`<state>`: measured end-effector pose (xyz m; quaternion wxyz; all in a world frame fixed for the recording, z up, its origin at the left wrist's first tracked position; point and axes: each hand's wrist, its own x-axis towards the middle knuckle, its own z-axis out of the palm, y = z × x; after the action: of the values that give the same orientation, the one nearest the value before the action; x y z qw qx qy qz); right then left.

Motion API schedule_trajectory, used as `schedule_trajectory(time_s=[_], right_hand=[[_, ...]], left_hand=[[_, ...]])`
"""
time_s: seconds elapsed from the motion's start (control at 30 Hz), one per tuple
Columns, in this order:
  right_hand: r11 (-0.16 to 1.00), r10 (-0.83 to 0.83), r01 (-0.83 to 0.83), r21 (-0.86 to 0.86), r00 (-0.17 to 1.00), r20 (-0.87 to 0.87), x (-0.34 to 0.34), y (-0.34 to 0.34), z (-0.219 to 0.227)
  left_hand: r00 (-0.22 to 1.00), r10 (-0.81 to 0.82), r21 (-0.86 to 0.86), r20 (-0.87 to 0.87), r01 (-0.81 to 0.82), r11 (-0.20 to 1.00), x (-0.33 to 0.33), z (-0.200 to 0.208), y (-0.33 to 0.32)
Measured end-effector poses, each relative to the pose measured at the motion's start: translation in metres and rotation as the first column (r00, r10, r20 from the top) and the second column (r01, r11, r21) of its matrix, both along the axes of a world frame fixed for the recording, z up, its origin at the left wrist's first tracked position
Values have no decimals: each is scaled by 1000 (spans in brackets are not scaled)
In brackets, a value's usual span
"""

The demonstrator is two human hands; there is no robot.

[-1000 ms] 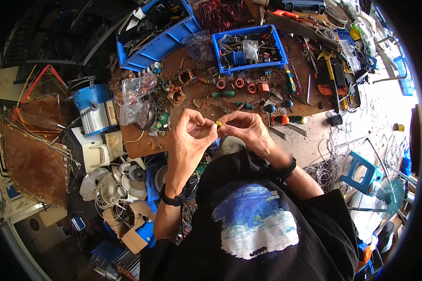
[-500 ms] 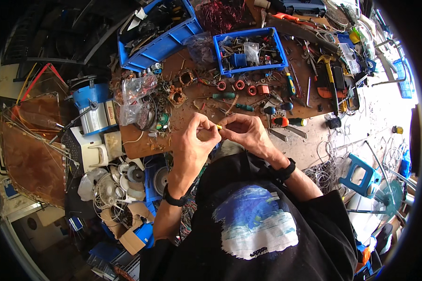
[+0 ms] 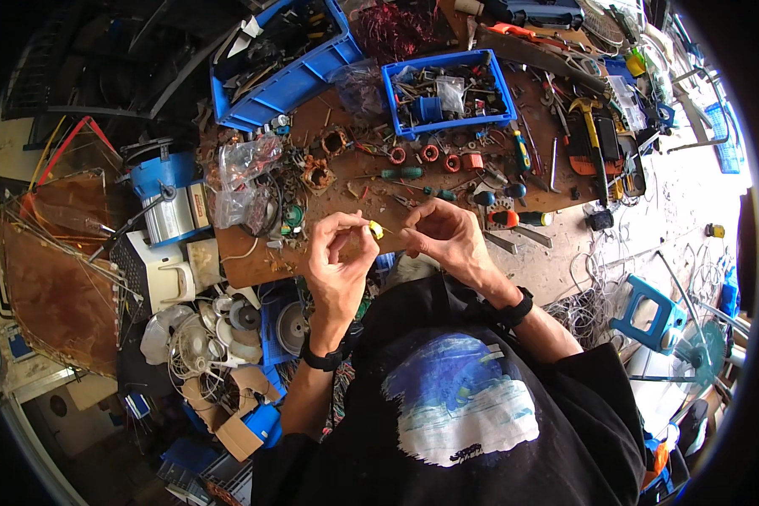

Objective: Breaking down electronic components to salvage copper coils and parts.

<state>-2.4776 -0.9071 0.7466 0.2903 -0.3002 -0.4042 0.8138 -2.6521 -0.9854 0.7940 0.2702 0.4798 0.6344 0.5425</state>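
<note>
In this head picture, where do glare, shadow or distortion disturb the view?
Head view: glare bleaches the floor at right; deep shadow darkens the upper left; edges bend toward the black rim; the yellow piece in the left hand is too small for detail.

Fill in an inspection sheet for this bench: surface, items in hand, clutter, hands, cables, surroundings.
Surface: brown workbench, strewn with small scraps.
Items in hand: small yellow piece; a thin strand seems to run from it rightward.
Clutter: blue tray full of parts, red coils, green-handled screwdriver, hammer.
Hands: left hand pinches the yellow piece; right hand is close by, fingertips near the strand, grip unclear.
Cables: tangled cables on the floor, to the person's right.
Surroundings: open cardboard box and wire fan guard at left.
</note>
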Motion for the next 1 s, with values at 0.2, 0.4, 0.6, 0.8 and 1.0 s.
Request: schedule_trajectory(time_s=[0.2, 0.4, 0.6, 0.8, 1.0], right_hand=[[947, -21, 20, 319, 1000, 0, -11, -7, 8], [975, -28, 27, 220, 1000, 3, -11, -7, 6], [976, 7, -33, 215, 993, 121, -6, -3, 9], [987, 53, -62, 148, 996, 66, -5, -4, 5], [974, 26, -37, 223, 998, 49, -7, -5, 4]], left_hand=[[999, 43, -52, 31, -41, 998, 2, -7, -5], [995, -83, -198, -60, 70, 978, 1, 8, -3], [958, -131, -250, 255, 196, 948, -6, 8, -5], [922, -142, -292, 360, 256, 921, -14, 6, -7], [989, -143, -151, -36, 136, 979, -2, 14, -8]])
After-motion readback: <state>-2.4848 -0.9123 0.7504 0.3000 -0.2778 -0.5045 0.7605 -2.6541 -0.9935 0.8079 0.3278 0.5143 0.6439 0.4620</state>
